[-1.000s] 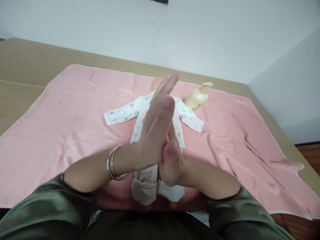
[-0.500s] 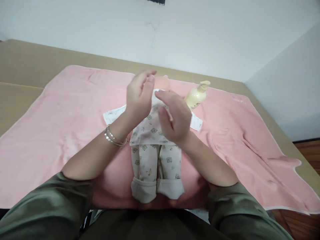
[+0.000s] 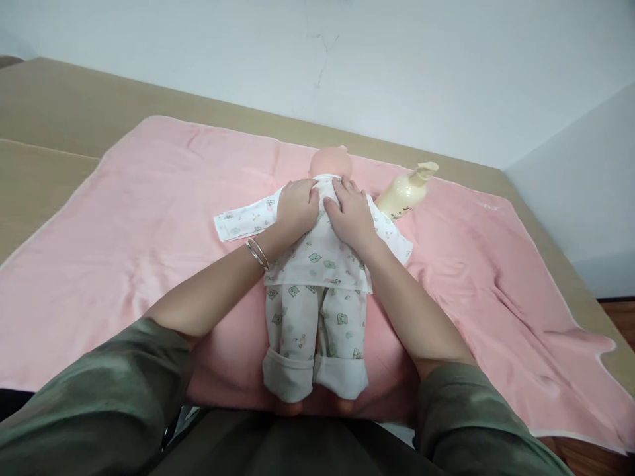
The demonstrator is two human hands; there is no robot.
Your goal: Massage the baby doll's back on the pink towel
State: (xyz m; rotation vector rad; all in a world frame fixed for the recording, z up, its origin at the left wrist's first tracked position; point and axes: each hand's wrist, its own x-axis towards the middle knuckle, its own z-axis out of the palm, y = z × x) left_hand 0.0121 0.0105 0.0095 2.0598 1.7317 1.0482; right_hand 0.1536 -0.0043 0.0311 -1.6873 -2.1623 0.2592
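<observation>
A baby doll (image 3: 331, 162) lies on a pink blanket (image 3: 173, 172), its head toward the wall and its feet toward me. It wears a white printed shirt (image 3: 320, 261) and matching pants (image 3: 299, 320) with turned-up cuffs. My left hand (image 3: 297, 206), with bangles at the wrist, lies on the upper shirt on the left side. On the right side of the chest rests my right hand (image 3: 353, 215), its fingers toward the doll's neck. Both hands are open and hold nothing; the thumbs are close together.
A cream pump bottle (image 3: 403, 193) leans or lies beside the doll's shoulder on the right. The wooden table (image 3: 64, 86) shows around the blanket. Behind it stands a white wall (image 3: 223, 53).
Both hands have come down from above the doll onto its upper chest. The doll's head and sleeves show more fully. The view has shifted slightly.
</observation>
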